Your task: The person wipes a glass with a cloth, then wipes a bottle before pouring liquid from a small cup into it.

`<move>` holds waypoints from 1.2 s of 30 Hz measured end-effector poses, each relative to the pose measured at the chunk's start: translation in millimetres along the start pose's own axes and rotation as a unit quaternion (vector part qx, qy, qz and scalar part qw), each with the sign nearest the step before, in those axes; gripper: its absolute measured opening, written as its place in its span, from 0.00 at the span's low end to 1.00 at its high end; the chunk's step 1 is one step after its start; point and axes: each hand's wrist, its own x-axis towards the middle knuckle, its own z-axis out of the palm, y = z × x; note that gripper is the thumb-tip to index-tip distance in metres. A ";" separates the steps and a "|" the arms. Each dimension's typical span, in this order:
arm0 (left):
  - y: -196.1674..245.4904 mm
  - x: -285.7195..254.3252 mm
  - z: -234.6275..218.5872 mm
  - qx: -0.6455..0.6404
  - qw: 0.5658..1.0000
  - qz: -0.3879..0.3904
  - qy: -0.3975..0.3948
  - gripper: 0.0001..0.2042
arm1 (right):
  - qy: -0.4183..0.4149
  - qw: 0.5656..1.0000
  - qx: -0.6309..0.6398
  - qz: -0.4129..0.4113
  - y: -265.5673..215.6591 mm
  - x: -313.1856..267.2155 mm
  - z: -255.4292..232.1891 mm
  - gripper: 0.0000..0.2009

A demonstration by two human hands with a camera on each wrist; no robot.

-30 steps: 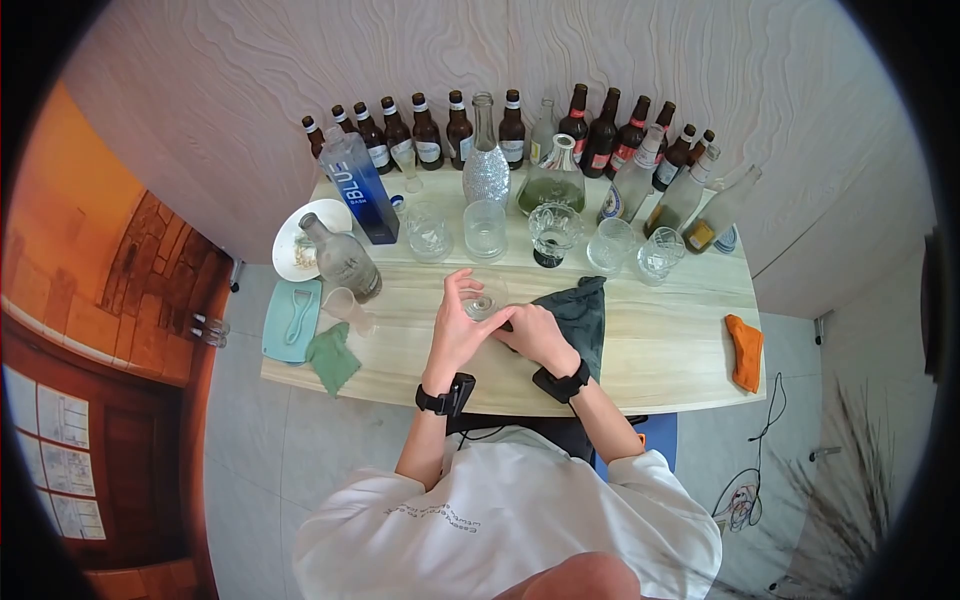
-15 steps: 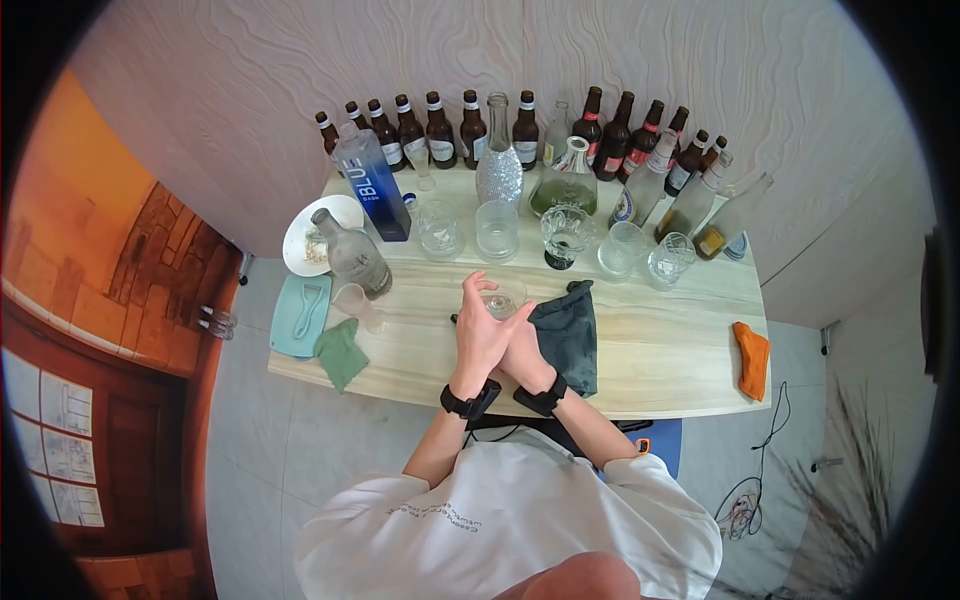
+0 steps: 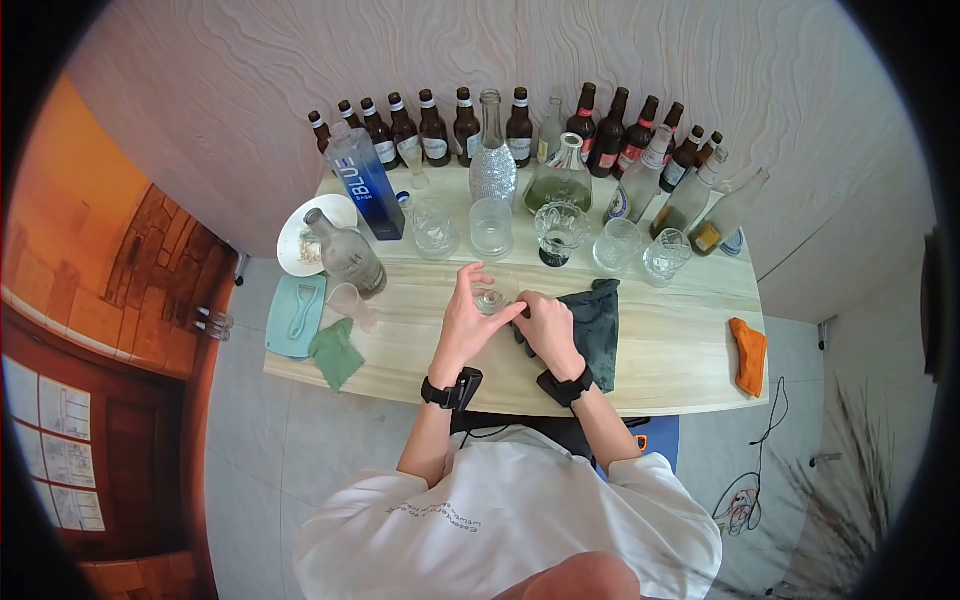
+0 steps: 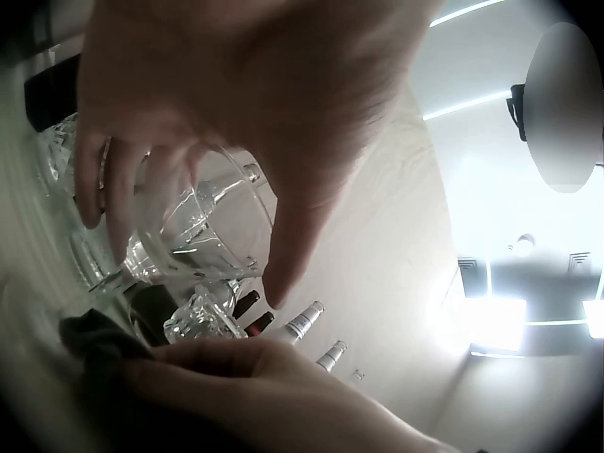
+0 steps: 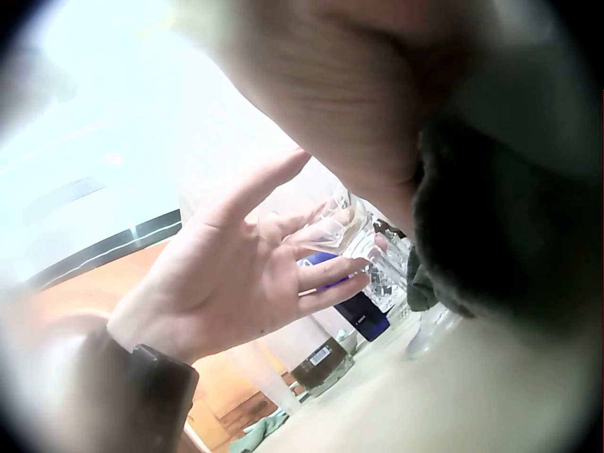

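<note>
A clear stemmed glass (image 3: 493, 297) is tilted in my left hand (image 3: 466, 328), whose thumb and fingers curve round the bowl (image 4: 222, 217) in the left wrist view. My right hand (image 3: 549, 328) pinches a dark green cloth (image 3: 597, 335) close to the glass's stem and foot. The cloth's bunched end (image 4: 99, 340) sits at the fingertips, while the rest hangs to the right over the table. In the right wrist view the cloth (image 5: 500, 226) is dark and blurred, and it hides part of the glass.
Tumblers (image 3: 491, 230) and a black-based glass (image 3: 561, 235) stand in a row beyond my hands, with brown bottles (image 3: 433, 130) behind. Left are a grey bottle (image 3: 343, 255), small cup (image 3: 350, 303), green cloth (image 3: 337, 355) and peeler (image 3: 302, 310). An orange cloth (image 3: 748, 357) lies far right.
The right hand with the dark cloth went left, partly behind the left hand, then came back right beside the glass. The left hand keeps holding the glass. The head view shifted slightly.
</note>
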 end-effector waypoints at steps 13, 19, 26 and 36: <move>-4.6 7.8 -7.9 -0.002 0.999 0.025 -0.032 0.47 | -0.010 0.996 0.030 -0.083 23.9 41.5 40.6 0.07; 2.3 0.4 0.4 -0.018 1.000 -0.003 -0.004 0.47 | -0.043 0.998 -0.029 -0.028 13.4 19.8 23.3 0.07; 0.1 0.2 3.3 0.007 1.000 0.017 0.018 0.47 | -0.052 0.998 -0.017 -0.035 -10.9 -12.2 14.4 0.11; 0.4 -0.4 9.2 0.012 0.999 0.010 0.036 0.47 | -0.024 0.999 -0.027 -0.038 -23.1 -14.9 39.0 0.09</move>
